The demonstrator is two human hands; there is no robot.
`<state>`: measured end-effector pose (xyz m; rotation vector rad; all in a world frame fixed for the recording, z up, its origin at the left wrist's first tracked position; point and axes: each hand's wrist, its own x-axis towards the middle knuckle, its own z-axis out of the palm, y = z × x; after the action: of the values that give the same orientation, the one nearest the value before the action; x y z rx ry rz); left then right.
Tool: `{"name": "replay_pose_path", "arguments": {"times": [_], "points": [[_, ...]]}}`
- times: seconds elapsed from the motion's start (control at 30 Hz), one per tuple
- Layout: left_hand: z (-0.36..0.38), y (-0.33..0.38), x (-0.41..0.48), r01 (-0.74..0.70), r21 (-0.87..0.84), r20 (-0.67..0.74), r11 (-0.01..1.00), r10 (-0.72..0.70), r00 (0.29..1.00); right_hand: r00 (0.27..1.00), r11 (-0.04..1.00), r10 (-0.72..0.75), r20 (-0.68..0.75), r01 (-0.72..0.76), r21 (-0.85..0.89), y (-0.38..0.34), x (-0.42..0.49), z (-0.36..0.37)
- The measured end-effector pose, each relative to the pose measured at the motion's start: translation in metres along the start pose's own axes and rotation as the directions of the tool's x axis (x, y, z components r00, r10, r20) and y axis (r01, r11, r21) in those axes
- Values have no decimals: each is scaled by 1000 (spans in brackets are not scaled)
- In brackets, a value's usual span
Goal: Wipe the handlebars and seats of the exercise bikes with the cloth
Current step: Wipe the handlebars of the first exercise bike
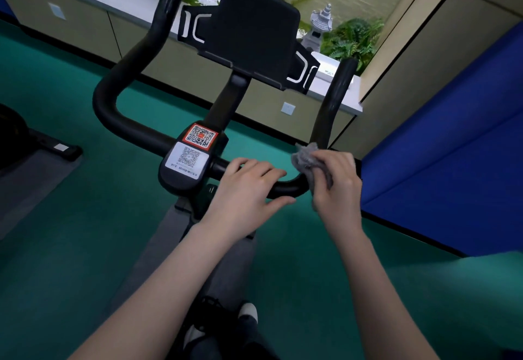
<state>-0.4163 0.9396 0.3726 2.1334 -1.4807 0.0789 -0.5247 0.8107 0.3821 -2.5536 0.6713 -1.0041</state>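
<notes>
black handlebar [104, 99], green floor [56, 218], blue wall [452, 147]

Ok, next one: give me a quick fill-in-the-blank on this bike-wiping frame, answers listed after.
1. The right hand grips a crumpled cloth of ____ colour.
2. The cloth lies against the handlebar at its ____ bend.
3. The left hand rests on the bar and holds ____.
4. Two stickers at the bar's centre carry ____ codes.
Answers: grey, right, nothing, QR.

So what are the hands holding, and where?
The right hand grips a crumpled grey cloth, bunched against the curved black handlebar; the left hand rests on it.
</notes>
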Motion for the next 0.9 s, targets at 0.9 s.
{"name": "replay_pose_path", "arguments": {"times": [0.9], "points": [[12, 15, 12, 168, -80, -36, 983, -171, 985, 973, 942, -228, 19, 216, 255, 49, 21, -3]]}}
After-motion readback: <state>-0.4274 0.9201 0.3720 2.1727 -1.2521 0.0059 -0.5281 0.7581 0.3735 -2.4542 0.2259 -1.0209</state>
